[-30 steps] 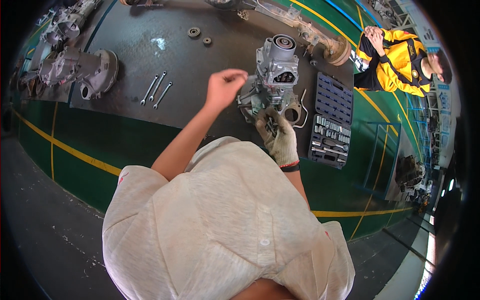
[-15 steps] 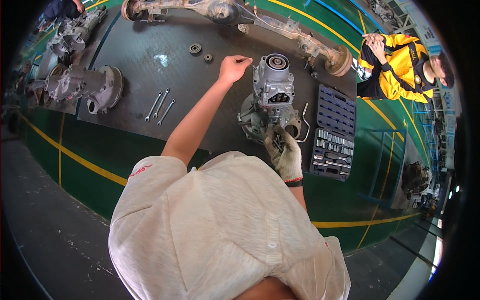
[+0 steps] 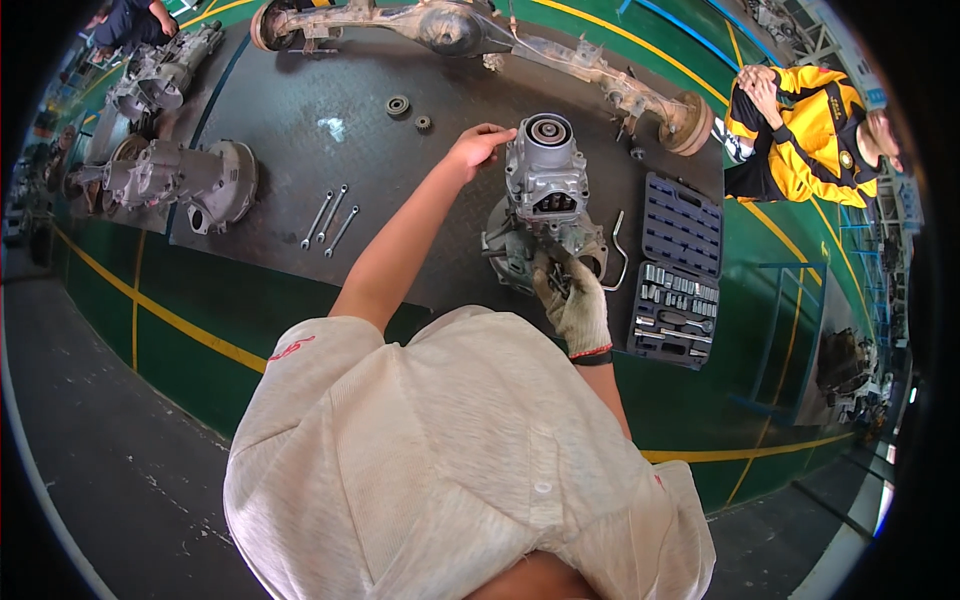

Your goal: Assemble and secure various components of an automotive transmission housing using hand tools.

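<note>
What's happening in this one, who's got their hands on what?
A person bends over a grey metal gearbox housing standing on a dark floor mat. The bare left hand touches its upper left side; the gloved right hand grips its lower part. An open socket set lies to the right, three wrenches to the left, a long axle beyond.

1. The gearbox housing (image 3: 545, 200) is dull silver-grey metal.
2. The right hand (image 3: 575, 305) wears a dirty off-white glove with a red cuff edge.
3. The mat (image 3: 300, 120) is dark grey; the floor (image 3: 200, 290) is green with yellow lines.
4. The socket set case (image 3: 675, 270) is dark blue-grey.
5. A nearby person's jacket (image 3: 800, 150) is yellow and black.
</note>
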A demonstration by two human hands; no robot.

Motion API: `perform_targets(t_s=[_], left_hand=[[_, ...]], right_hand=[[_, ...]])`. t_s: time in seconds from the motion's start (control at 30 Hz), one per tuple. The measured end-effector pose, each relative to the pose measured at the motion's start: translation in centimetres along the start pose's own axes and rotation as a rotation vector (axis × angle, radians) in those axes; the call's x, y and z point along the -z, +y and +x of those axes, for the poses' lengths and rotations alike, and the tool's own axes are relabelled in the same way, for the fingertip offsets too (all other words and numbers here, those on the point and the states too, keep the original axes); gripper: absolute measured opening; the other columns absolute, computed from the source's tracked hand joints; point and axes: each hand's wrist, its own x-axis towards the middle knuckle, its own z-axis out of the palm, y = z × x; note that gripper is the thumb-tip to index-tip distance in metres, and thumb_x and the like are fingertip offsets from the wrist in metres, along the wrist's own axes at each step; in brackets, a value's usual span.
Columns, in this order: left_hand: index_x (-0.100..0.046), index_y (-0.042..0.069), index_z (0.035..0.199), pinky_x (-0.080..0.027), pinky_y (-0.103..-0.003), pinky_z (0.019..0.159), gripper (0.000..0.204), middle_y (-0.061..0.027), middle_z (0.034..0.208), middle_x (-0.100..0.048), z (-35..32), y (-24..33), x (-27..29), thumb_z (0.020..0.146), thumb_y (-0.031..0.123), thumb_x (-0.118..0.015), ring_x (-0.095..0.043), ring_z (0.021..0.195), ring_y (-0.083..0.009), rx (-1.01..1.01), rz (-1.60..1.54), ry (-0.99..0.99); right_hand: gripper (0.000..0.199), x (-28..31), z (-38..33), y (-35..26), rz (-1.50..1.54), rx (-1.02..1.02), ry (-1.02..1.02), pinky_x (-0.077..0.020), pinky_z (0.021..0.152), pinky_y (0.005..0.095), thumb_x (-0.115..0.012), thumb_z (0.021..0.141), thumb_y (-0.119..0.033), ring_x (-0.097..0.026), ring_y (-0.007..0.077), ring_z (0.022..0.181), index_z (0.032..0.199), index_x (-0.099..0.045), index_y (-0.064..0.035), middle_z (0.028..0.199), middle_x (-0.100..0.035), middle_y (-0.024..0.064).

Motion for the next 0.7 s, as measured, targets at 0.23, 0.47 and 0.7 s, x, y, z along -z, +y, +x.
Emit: perform_targets(t_s=[0.23, 0.47, 0.7], left_hand=[[-0.069, 0.008, 0.088, -0.039, -0.025, 0.060, 0.023, 0.0037, 0.077, -0.062, -1.3, -0.8, -1.6, 0.092, 0.028, -0.076, -0.050, 0.067, -0.0070, -0.341, 0.216, 0.222], [-0.069, 0.003, 0.102, -0.050, -0.035, 0.087, 0.034, -0.0091, 0.094, -0.067, -13.3, -2.3, -1.7, 0.086, 0.031, -0.080, -0.064, 0.093, -0.0211, -0.653, 0.426, 0.150], [-0.068, 0.009, 0.125, -0.048, -0.043, 0.099, 0.049, -0.0124, 0.128, -0.059, -22.1, -3.1, -4.3, 0.080, 0.021, -0.081, -0.056, 0.116, -0.0329, -1.035, 1.066, -0.405]], right_hand=[[0.029, 1.1, 1.0, -0.3, -0.069, -0.073, 0.028, -0.0659, 0.068, 0.0311, -0.054, 0.104, -0.018, -0.072, 0.0267, 0.092, 0.123, -0.061, 0.0011, 0.115, -0.069, 0.0183], [0.030, 0.0, -0.6, 1.1, -0.037, 0.000, 0.009, -0.0656, 0.076, 0.0356, -0.053, 0.104, -0.016, -0.071, 0.0295, 0.101, 0.128, -0.060, 0.0007, 0.120, -0.067, 0.0204], [0.036, 0.4, -1.2, 2.2, 0.174, -0.021, -0.216, -0.0601, 0.089, 0.0413, -0.052, 0.105, -0.020, -0.067, 0.0291, 0.111, 0.136, -0.057, -0.0031, 0.125, -0.067, 0.0142]])
